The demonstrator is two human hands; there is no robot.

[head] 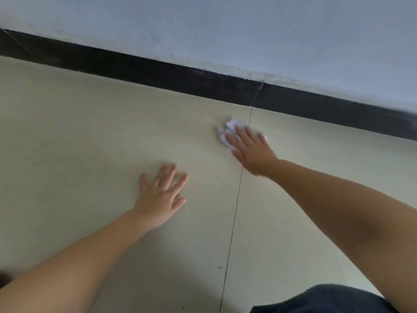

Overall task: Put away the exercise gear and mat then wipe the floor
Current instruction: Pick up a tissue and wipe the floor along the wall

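A crumpled white tissue (pixel 226 131) lies on the pale tiled floor (pixel 90 132) near the wall. My right hand (pixel 252 150) presses flat on top of it, fingers spread, so only the tissue's far left part shows. My left hand (pixel 161 195) rests palm down on the bare floor, fingers apart, holding nothing, to the left of a thin tile joint (pixel 234 218). No exercise gear or mat is in view.
A black skirting board (pixel 158 73) runs along the foot of a light blue-grey wall (pixel 225 26), just beyond the tissue. My knee in dark cloth (pixel 322 299) shows at the bottom right. A small dark speck (pixel 219 267) lies by the joint.
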